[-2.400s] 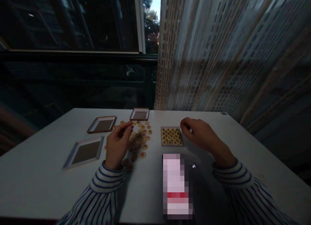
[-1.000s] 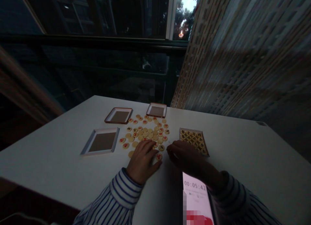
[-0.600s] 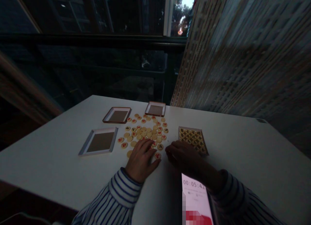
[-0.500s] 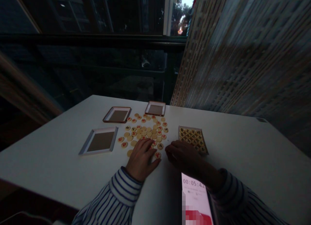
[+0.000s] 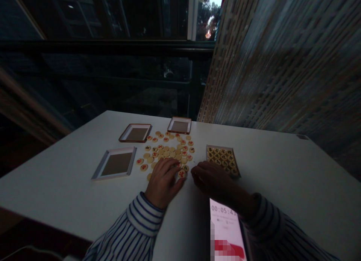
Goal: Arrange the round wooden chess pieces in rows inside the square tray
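Several round wooden game discs (image 5: 169,150) with red or black marks lie spread on a white table (image 5: 56,193). My left hand (image 5: 163,180) lies flat on the near edge of the spread, fingers stretched over a few discs, thumb beside a red-marked disc (image 5: 182,174). My right hand (image 5: 211,178) rests curled on the table just right of it, fingers bent in; what they hold, if anything, is hidden in the dim light. A small box (image 5: 222,159) filled with black-marked discs sits right behind the right hand.
Three shallow box halves stand around the spread: a white-rimmed one (image 5: 115,166) at the left, a brown-rimmed one (image 5: 135,132) behind it, a smaller one (image 5: 179,125) at the back. A lit phone (image 5: 225,227) showing a timer lies near my right forearm. Curtain at right, dark window behind.
Both hands came together at the near edge of the discs, the left flattening onto them. Over the last half second they barely moved; the phone timer ticked up.
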Available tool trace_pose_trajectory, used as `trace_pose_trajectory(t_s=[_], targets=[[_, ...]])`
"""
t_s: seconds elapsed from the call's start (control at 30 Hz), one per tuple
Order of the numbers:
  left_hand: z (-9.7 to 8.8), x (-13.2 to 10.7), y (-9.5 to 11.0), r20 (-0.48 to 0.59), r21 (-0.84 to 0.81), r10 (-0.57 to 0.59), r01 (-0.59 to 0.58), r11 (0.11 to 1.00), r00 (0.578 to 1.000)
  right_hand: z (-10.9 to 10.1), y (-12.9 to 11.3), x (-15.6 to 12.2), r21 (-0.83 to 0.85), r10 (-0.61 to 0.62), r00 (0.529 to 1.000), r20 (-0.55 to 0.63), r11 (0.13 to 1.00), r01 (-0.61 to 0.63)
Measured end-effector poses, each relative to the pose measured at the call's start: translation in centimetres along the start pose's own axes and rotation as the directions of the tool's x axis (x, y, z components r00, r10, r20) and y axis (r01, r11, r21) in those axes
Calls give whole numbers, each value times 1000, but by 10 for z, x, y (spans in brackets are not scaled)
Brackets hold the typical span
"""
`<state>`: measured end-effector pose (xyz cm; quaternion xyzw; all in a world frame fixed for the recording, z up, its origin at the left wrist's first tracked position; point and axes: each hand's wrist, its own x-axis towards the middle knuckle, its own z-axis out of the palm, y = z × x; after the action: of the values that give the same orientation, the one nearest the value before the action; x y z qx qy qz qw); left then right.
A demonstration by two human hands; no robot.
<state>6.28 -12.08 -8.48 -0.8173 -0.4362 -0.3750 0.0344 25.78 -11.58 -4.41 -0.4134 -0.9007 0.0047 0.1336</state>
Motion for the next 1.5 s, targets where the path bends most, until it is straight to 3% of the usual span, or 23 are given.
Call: trace_pose_trajectory(t_s=[0.17, 0.5, 0.67, 0.9, 1.23, 1.5], targets=[[-1, 2, 0, -72, -24, -7, 6, 1000, 997, 1, 1, 0, 6, 12, 1000, -13, 1000, -12], [-4, 6, 3, -90, -7, 14, -15, 1000, 996, -11, 0, 3, 59, 51, 998, -49, 997, -48], [-7, 15, 13, -50, 11, 42, -42, 999, 998, -17, 8, 2, 73, 98, 988, -122, 993, -90], [-8, 33, 33, -49, -4, 84, -84, 996, 995, -37, 21, -12, 160, 183, 975, -130, 974, -161], [14, 64, 55, -32, -64, 144, -146, 987, 989, -45, 47, -42, 258, 319, 927, -200, 929, -264], [38, 87, 74, 26, -138, 153, -148, 979, 988, -43, 65, -57, 409, 459, 853, -250, 848, -337]])
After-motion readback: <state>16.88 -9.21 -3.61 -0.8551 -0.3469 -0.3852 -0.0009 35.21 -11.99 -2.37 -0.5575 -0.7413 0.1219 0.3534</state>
